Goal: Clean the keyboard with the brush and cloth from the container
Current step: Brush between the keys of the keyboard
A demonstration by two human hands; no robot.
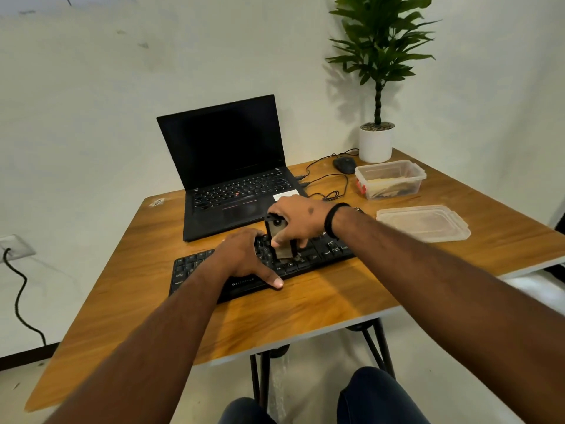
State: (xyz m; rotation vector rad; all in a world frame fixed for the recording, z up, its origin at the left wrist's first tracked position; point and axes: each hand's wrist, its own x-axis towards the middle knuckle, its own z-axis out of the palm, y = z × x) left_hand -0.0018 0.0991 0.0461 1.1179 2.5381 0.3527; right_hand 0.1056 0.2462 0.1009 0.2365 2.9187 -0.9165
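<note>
Keyboard (305,261) — black, full-size, lying across the middle of the desk (305,316), just in front of an open laptop (226,166).

Brush (281,240) — dark handle, pale bristle block pointing down onto the keys at mid-keyboard. The right hand (298,221) grips it from above, fingers curled round the handle.

Left hand (244,255) — laid flat on the keyboard's left half, fingers spread and straight, thumb reaching to the front edge; it appears to steady the board.

Container (391,179) — clear plastic tub, far right of the desk, open, with pale items inside; whether the cloth is among them cannot be told. Its lid (423,223) lies apart, nearer the person.

Also present: mouse (345,165) with cable, potted plant (376,87) at the far corner.

Step in hand, by judgement — brushing the keys. Next move likely calls for short strokes along the remaining rows, the left hand shifting clear of uncleaned keys; wiping with the cloth not yet done.
</note>
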